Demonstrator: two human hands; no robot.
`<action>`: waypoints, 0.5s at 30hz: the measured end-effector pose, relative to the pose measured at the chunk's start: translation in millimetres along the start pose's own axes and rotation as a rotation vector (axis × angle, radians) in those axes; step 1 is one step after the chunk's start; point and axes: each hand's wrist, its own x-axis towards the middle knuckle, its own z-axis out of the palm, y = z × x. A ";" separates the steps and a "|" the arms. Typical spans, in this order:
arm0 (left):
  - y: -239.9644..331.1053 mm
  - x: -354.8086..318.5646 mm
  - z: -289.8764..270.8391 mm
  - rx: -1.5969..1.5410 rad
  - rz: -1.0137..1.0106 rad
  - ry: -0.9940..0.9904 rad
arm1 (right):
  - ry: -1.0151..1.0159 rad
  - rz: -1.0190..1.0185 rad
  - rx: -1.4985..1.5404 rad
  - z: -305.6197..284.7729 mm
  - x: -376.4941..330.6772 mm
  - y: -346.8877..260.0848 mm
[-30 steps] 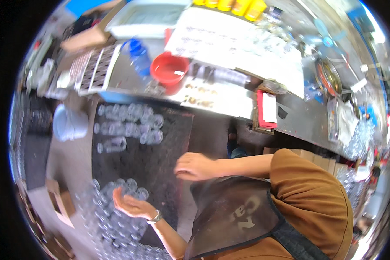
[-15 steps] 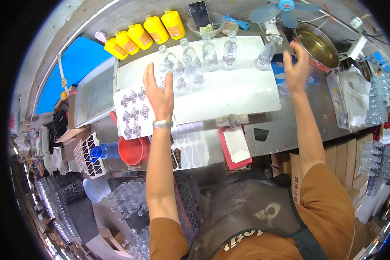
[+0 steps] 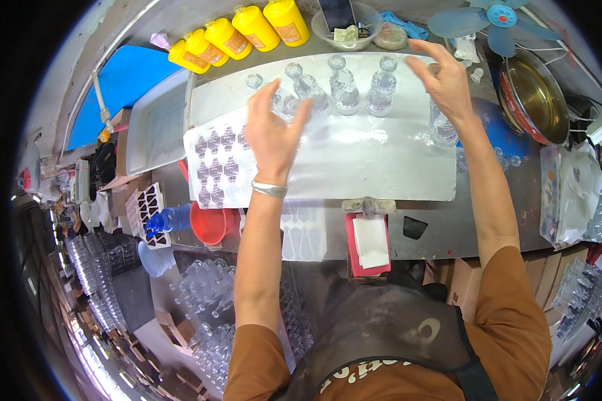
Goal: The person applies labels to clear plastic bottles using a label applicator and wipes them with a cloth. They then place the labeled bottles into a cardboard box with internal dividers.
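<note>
Clear glass bottles (image 3: 344, 85) stand upright in a short row along the far edge of the white work sheet (image 3: 354, 160), necks open. Left fingers (image 3: 299, 115) are spread and slightly curled, holding nothing, with the tips just beside the nearest bottle of that row; whether they touch it cannot be told. The left hand (image 3: 273, 137) hovers over the sheet's far left part and wears a metal bangle (image 3: 269, 190) at the wrist. Right fingers (image 3: 427, 53) are likewise spread and empty; the right hand (image 3: 445, 80) hangs above the sheet's far right corner, near one separate clear bottle (image 3: 443, 127). A label sheet (image 3: 217, 164) with dark stickers lies on the work sheet's left end. Four yellow containers (image 3: 237, 33) stand beyond its far left corner. A red pad with white paper (image 3: 369, 244) sits at its near edge.
</note>
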 end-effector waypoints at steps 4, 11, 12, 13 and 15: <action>-25.0 -7.2 19.0 0.125 0.088 -0.078 | -0.180 -0.193 -0.111 26.8 12.3 -15.0; 1.2 20.0 17.0 0.187 -0.082 -0.235 | -0.345 -0.203 -0.125 26.3 15.8 -31.8; 2.7 26.3 20.4 0.235 -0.100 -0.261 | -0.361 -0.226 -0.151 30.2 18.6 -42.8; 0.8 30.4 24.7 0.268 -0.091 -0.269 | -0.377 -0.250 -0.178 33.6 22.5 -52.4; -6.7 38.2 30.2 0.342 -0.087 -0.280 | -0.513 -0.194 -0.274 41.8 34.6 -70.2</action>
